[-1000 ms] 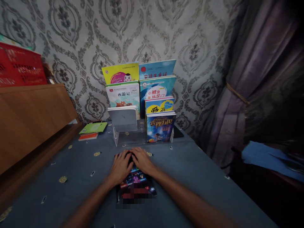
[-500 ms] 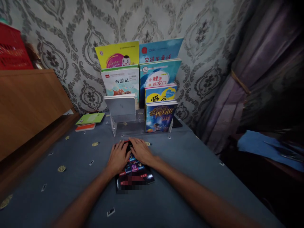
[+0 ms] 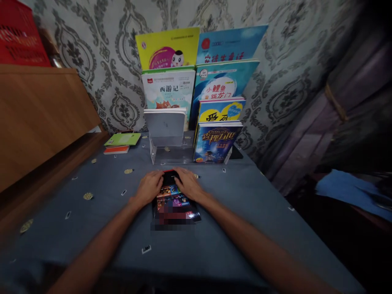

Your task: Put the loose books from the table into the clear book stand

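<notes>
A dark, glossy book (image 3: 173, 191) with small colourful pictures lies flat on the cloth-covered table, its near part blurred out. At its far left corner is my left hand (image 3: 149, 188), fingers bent over the edge and thumb on the cover. My right hand (image 3: 189, 186) grips the opposite far corner in the same way. Some fingertips are hidden behind the book's far edge. Just beyond stands a clear acrylic book rack (image 3: 171, 155). A blue book (image 3: 216, 143) fills its front right place, and a plain grey-white book (image 3: 167, 127) its front left.
Taller books rise in the rack's back rows, among them a yellow book (image 3: 168, 47) and a white book (image 3: 168, 90). A green book (image 3: 125, 139) lies on an orange one at the left, near a wooden cabinet (image 3: 45, 118). A curtain (image 3: 312, 122) hangs at the right.
My hands have spread from the middle of the book's far end to its two sides, baring more of the cover. The camera view has shifted, so the rack appears higher and further right.
</notes>
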Available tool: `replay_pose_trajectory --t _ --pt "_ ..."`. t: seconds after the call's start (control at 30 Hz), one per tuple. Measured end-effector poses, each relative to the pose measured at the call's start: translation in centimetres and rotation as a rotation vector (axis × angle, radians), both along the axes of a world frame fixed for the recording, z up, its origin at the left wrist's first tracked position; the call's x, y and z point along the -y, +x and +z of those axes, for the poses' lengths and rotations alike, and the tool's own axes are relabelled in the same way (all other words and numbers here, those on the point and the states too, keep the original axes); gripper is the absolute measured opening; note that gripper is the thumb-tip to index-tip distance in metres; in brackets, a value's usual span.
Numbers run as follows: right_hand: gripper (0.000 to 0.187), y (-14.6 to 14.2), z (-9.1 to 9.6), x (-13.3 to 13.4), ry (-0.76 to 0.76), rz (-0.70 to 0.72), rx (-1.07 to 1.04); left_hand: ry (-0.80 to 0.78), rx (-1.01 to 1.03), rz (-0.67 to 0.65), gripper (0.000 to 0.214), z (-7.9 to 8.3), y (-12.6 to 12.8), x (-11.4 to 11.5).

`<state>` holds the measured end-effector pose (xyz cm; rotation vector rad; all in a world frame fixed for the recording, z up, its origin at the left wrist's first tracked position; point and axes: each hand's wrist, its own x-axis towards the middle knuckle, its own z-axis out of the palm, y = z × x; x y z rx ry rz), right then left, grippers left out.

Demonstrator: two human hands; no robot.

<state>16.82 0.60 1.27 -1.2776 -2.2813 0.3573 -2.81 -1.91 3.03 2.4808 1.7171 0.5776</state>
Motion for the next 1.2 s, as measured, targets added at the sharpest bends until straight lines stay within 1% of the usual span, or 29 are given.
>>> replay_pose_trajectory --t 0.1,0.2,0.33,0.47,0.77,1.0,1.2 --pt "0.039 0.2 -0.1 -0.1 -0.012 -0.037 0.002 0.005 0.013 0.089 0.031 0.5 -0.9 -0.2" --pt "0.037 0.4 -0.5 -0.3 0.006 -0.032 -0.003 0.024 -0.025 0.166 0.029 0.6 -1.4 -0.3" --pt "0.037 0.5 -1.1 -0.7 0.038 -0.031 0.002 0.031 -0.107 0.206 0.026 0.7 -1.3 -0.2" --pt "0.037 0.5 -1.3 -0.7 0.048 -0.023 0.003 0.015 -0.153 0.216 0.024 0.7 -1.1 0.1" --pt "0.037 0.7 -1.0 -0.8 0.05 0.003 0.014 0.011 -0.18 0.183 0.024 0.5 -1.0 0.0" --pt "0.035 0.5 -1.0 -0.5 0.086 -0.013 0.052 0.031 -0.233 0.184 0.025 0.4 -0.9 0.0" --pt "0.037 0.4 -1.1 -0.4 0.065 -0.024 0.08 0.033 -0.249 0.177 0.027 0.5 -0.9 0.1"
